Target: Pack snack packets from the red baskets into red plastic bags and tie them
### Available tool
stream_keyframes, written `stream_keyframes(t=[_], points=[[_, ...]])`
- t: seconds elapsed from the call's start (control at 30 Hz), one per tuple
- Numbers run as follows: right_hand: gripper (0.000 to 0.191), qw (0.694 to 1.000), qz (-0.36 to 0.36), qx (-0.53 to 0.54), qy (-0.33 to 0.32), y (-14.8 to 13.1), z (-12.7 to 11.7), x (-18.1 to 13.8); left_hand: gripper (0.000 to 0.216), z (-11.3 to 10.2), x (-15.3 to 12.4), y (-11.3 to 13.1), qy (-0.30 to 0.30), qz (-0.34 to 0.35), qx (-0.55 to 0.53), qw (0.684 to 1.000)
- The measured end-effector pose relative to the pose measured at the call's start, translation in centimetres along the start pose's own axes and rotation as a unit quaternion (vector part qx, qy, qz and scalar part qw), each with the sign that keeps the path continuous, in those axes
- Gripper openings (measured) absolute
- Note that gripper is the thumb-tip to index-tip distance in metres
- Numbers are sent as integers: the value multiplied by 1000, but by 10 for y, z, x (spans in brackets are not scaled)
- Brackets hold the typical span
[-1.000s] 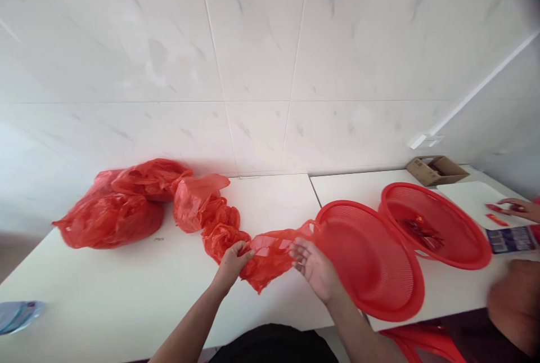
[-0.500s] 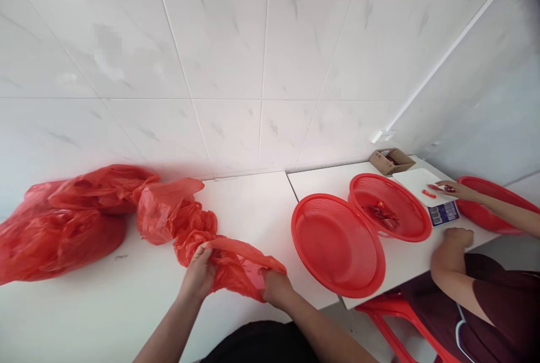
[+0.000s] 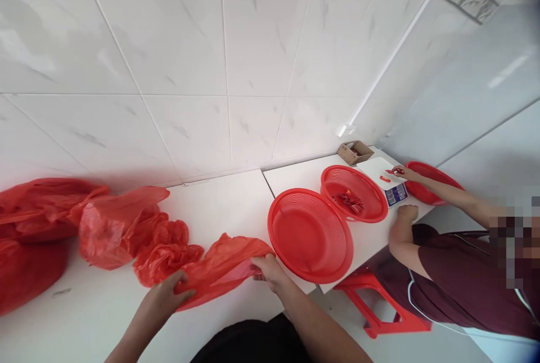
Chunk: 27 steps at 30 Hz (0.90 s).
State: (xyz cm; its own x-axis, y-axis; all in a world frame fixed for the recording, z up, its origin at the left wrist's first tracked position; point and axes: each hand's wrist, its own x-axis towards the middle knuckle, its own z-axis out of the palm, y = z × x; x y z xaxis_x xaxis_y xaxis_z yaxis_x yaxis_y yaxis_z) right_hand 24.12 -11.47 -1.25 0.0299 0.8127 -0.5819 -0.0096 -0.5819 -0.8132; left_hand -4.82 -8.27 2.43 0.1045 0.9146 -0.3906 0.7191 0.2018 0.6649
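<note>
A red plastic bag (image 3: pixel 219 264) lies stretched on the white table (image 3: pixel 228 205) in front of me. My left hand (image 3: pixel 165 295) grips its left end with the fingers closed on the film. My right hand (image 3: pixel 268 270) pinches its right end, close to the rim of an empty red mesh basket (image 3: pixel 310 234). More crumpled red bags (image 3: pixel 126 228) trail off to the left behind the one I hold.
A second red basket (image 3: pixel 354 200) with small red items stands further right. Beyond it are a white board (image 3: pixel 379 169), a scale (image 3: pixel 396 195), a cardboard box (image 3: pixel 355 152) and a third red basket (image 3: pixel 430 183). A seated person's arms (image 3: pixel 439 197) work there. A red stool (image 3: pixel 379 307) stands below.
My view has swung right and the bags have shifted left in it. Both hands have drawn the bag out flatter and wider between them.
</note>
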Motion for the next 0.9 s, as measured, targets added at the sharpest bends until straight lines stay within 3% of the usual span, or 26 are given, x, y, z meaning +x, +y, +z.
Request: stream_keyframes(t=[0.1,0.23,0.3,0.37,0.43,0.5,0.57,0.67,0.77,0.83,0.9], points=[[19,998,13,64,4,-2,-3,1,16,-1,2,-18,13,5,127,992],[22,994,38,105,8,-1,0,-2,22,-8,-1,-26,92,-46,104,989],[24,993,46,108,3,1,2,-5,21,-9,-3,-20,119,-133,10,984],[26,994,54,97,-4,6,5,-8,19,-5,-4,-10,127,-200,-183,954],[27,995,69,75,-12,11,8,-9,19,5,-2,0,112,-212,-402,884],[31,995,88,46,-14,17,11,-11,22,15,2,7,105,-205,-536,812],[37,995,95,11,-6,20,14,-13,23,22,6,11,107,-209,-568,789],[38,997,66,-48,7,17,20,-22,22,26,9,13,77,-219,-510,828],[30,984,-88,-156,-8,5,29,-32,21,27,7,20,37,-203,-411,888],[43,947,-205,-247,-3,-5,35,-33,24,29,4,27,-4,-161,-351,922],[65,917,-243,-315,20,-11,37,-26,31,29,-2,35,-53,-115,-307,943]])
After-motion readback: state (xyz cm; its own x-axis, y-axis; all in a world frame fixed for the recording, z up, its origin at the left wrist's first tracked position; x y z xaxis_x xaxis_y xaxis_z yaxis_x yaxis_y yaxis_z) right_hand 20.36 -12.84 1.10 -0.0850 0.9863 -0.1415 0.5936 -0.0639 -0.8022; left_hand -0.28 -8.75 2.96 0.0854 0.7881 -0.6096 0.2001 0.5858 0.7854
